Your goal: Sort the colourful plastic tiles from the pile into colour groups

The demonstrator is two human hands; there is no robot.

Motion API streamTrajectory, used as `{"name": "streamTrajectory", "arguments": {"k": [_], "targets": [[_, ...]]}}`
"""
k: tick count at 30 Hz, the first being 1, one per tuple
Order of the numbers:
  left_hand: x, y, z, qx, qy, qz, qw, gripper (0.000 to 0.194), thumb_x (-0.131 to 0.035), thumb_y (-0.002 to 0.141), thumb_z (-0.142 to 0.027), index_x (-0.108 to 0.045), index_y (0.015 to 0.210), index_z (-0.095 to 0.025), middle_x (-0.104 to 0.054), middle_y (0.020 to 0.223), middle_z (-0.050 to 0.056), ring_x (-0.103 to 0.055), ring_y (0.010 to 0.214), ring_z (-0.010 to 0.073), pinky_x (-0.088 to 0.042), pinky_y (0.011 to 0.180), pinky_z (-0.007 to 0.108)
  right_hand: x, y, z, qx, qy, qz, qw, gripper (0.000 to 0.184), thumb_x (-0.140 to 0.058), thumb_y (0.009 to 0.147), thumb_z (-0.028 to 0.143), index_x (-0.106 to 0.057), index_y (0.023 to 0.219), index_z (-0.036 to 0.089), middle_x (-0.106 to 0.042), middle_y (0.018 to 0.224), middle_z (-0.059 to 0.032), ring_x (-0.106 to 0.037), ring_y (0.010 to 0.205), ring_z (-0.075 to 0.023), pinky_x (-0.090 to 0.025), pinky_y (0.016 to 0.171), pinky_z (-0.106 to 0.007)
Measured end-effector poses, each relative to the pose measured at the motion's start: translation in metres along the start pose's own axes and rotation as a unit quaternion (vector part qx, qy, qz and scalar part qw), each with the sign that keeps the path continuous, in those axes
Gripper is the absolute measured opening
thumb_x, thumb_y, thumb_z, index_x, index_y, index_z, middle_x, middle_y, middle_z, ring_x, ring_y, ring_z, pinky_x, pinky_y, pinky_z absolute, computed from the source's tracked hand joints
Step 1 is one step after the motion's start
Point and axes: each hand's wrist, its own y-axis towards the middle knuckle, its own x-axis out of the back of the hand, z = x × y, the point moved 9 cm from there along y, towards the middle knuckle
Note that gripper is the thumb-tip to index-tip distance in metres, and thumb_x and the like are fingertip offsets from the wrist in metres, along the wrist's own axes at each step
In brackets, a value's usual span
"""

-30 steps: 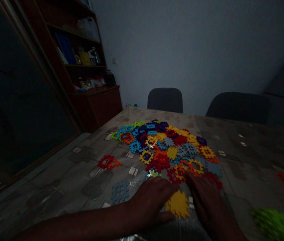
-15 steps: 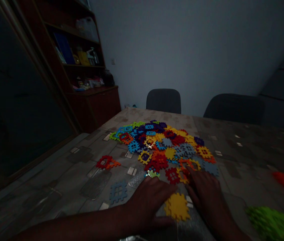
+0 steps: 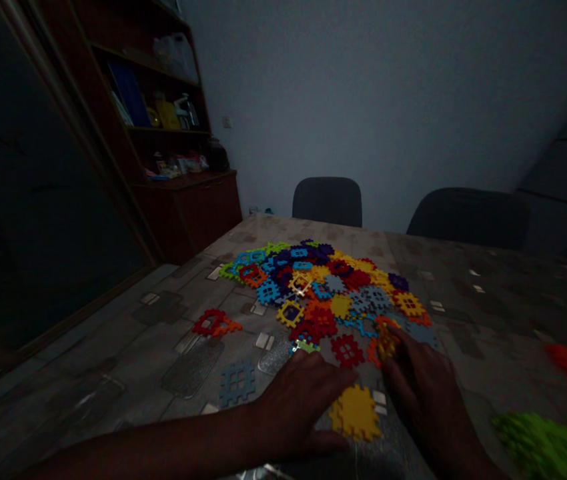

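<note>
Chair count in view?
2. One dark chair stands beyond the table, another to its right; more may be out of view.

the left hand (image 3: 298, 403) and right hand (image 3: 421, 393) are bare.

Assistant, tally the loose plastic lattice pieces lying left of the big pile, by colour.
Red lattice piece: 1
Orange lattice piece: 1
Blue lattice piece: 1
Total: 3
</note>
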Motion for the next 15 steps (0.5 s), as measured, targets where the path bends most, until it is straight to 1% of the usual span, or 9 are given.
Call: {"name": "streamTrajectory", "arguments": {"k": [1,3,5,7,9,11,13,15], "targets": [[0.0,0.0,0.0,-0.001,0.003,0.0,1.0,0.068,-0.049,0.096,-0.068,-0.037,0.145,-0.023,-0.063,0.131,0.012,-0.058,0.108,0.0308,-0.04,0.093,0.046,0.002,0.0,-0.004,-0.025,0.012,0.003,1.0,0.032,-0.041,0.101,0.033,-0.053,0.127,0.018,-0.072,0.089,-0.0059,-0.068,0.075,-0.0196,-0.05,0.07,-0.032],[0.001,-0.001,-0.001,-0.003,0.009,0.0,1.0,0.064,-0.052,0.097,-0.064,-0.039,0.144,-0.023,-0.064,0.129,0.011,-0.058,0.108,0.03,-0.04,0.093,0.045,0.002,-0.002,-0.017,-0.102,0.068,0.029,0.992,0.031,-0.044,0.099,0.034,-0.053,0.124,0.019,-0.071,0.086,-0.0029,-0.069,0.068,-0.0164,-0.051,0.062,-0.027],[0.004,-0.002,-0.002,-0.004,0.017,-0.004,1.0,0.061,-0.053,0.097,-0.062,-0.04,0.142,-0.023,-0.065,0.127,0.011,-0.058,0.108,0.0296,-0.039,0.092,0.045,-0.005,-0.009,-0.03,-0.186,0.144,0.079,0.969,0.033,-0.047,0.096,0.038,-0.055,0.122,0.019,-0.07,0.08,-0.0001,-0.068,0.064,-0.0149,-0.05,0.057,-0.024],[0.005,-0.002,-0.003,-0.006,0.019,-0.011,1.0,0.063,-0.052,0.097,-0.064,-0.041,0.142,-0.022,-0.064,0.127,0.012,-0.058,0.107,0.0295,-0.039,0.092,0.045,-0.013,-0.018,-0.038,-0.24,0.195,0.137,0.941,0.039,-0.049,0.091,0.043,-0.058,0.121,0.02,-0.071,0.08,-0.0008,-0.07,0.067,-0.0165,-0.051,0.059,-0.024],[0.005,-0.002,-0.003,-0.008,0.016,-0.019,1.0,0.067,-0.05,0.096,-0.068,-0.04,0.143,-0.022,-0.064,0.129,0.013,-0.058,0.108,0.0301,-0.039,0.093,0.046,-0.015,-0.024,-0.04,-0.259,0.19,0.179,0.93,0.046,-0.048,0.089,0.048,-0.059,0.123,0.02,-0.073,0.082,-0.0026,-0.071,0.071,-0.0189,-0.052,0.061,-0.027],[0.003,0.0,-0.003,-0.013,0.008,-0.026,1.0,0.071,-0.05,0.094,-0.072,-0.039,0.144,-0.022,-0.063,0.131,0.013,-0.058,0.109,0.0308,-0.039,0.094,0.046,-0.013,-0.026,-0.042,-0.267,0.157,0.196,0.931,0.05,-0.045,0.09,0.053,-0.06,0.126,0.021,-0.075,0.089,-0.0052,-0.072,0.075,-0.0216,-0.053,0.064,-0.031],[0.0,0.001,-0.003,-0.016,0.0,-0.031,0.999,0.074,-0.052,0.092,-0.073,-0.038,0.145,-0.023,-0.063,0.132,0.013,-0.058,0.11,0.031,-0.039,0.094,0.046,-0.007,-0.023,-0.041,-0.243,0.116,0.177,0.947,0.051,-0.044,0.092,0.055,-0.061,0.127,0.023,-0.075,0.099,-0.0081,-0.072,0.084,-0.0243,-0.054,0.071,-0.036],[-0.002,0.003,-0.004,-0.018,-0.006,-0.029,0.999,0.073,-0.058,0.092,-0.069,-0.037,0.145,-0.024,-0.062,0.133,0.011,-0.057,0.111,0.0304,-0.039,0.095,0.046,-0.002,-0.018,-0.032,-0.179,0.091,0.143,0.969,0.049,-0.047,0.092,0.053,-0.06,0.129,0.022,-0.073,0.112,-0.0102,-0.07,0.097,-0.0267,-0.054,0.081,-0.04]]}}
